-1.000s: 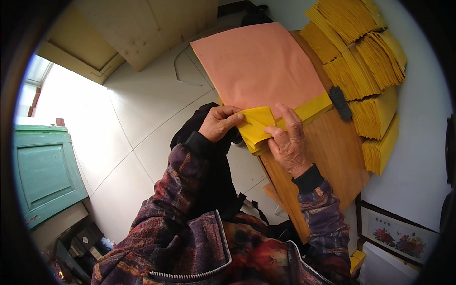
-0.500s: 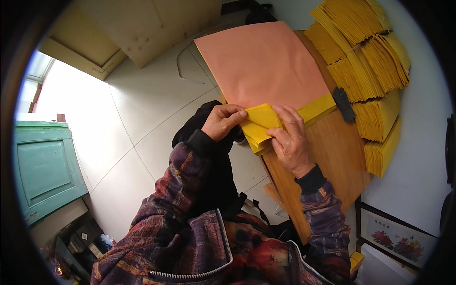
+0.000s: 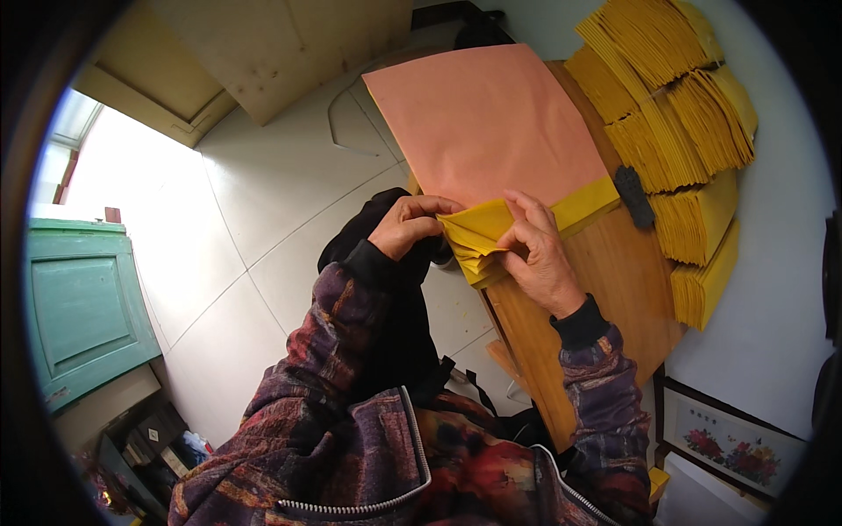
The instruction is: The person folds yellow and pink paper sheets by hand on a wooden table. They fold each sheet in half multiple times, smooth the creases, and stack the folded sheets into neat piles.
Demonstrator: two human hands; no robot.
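On the wooden table (image 3: 605,280) lies a large pink sheet (image 3: 491,127), with yellow paper (image 3: 583,203) showing along its near edge. At that edge a folded, pleated piece of yellow paper (image 3: 469,235) stands partly lifted. My left hand (image 3: 408,226) pinches its left corner between thumb and fingers. With thumb and index finger closed on its right side, my right hand (image 3: 537,254) grips a fold of the same paper; the other fingers are raised. The underside of the folds is hidden.
Tall bundles of folded yellow paper (image 3: 662,114) are stacked along the right wall. A dark grey object (image 3: 633,197) lies between them and the pink sheet. A framed flower picture (image 3: 728,438) is at lower right, a green cabinet door (image 3: 88,302) at left.
My right hand has shifted slightly right and down, its fingers spreading more. The yellow paper has gone from a flatter fold to gathered creases. My left hand has barely moved.
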